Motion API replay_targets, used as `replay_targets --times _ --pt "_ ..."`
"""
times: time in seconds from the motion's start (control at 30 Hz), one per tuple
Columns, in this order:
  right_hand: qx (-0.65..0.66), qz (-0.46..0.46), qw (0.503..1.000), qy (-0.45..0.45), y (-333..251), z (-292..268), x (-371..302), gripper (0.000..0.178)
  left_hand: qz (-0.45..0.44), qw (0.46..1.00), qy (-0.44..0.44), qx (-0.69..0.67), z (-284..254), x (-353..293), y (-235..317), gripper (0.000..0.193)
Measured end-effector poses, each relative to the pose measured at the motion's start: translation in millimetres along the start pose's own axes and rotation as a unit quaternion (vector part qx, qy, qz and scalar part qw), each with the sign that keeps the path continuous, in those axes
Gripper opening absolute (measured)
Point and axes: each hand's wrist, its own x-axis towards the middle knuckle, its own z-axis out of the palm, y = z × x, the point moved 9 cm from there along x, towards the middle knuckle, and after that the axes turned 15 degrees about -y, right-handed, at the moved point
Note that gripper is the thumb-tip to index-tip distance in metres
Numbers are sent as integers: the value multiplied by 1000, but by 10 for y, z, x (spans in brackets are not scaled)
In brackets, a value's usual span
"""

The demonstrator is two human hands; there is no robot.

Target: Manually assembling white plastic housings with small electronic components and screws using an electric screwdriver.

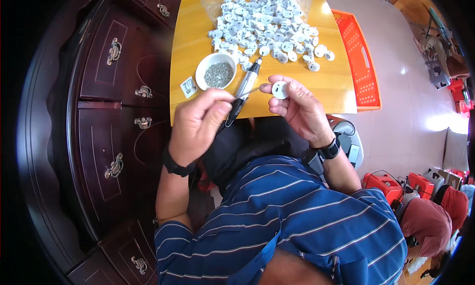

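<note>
A dark wooden cabinet [101, 112] with ornate metal handles fills the left side. Beside it, on the yellow table [329, 87], lies a small printed tag [188, 87], next to a white bowl [201, 76] of tiny metal pieces [217, 75]; the bowl probably keeps such small parts from scattering, within easy reach.

Just below the bowl is the person's left hand [195, 124], its thumb and forefinger pinching a slim rod [251, 91] — blurred, so its kind cannot be told — which points toward the right hand. Near those fingertips a black-and-silver pen-shaped tool [247, 84] lies aslant, its looped end at the table's near edge, perhaps so that it can be picked up quickly.

Beyond, white round pieces [262, 25] are heaped loosely toward the far edge, which seems to leave working room nearer the body. One white disc [280, 90] is in the right hand [307, 112], pinched between thumb and forefinger with the other fingers bent beneath, its dark slot facing up, likely for a clear view.

At the right an orange crate [365, 62] stands against the table. The tag carries printing too small to read; no brand can be made out.
</note>
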Motion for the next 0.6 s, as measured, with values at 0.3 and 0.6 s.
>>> replay_targets --times 0.3,0.6 --pt "-4 7 1000 19 24 93 -92 42 45 991 -8 127 179 -48 275 10" --pt "-34 9 999 20 43 119 -120 42 42 984 0 175 214 -35 279 10"
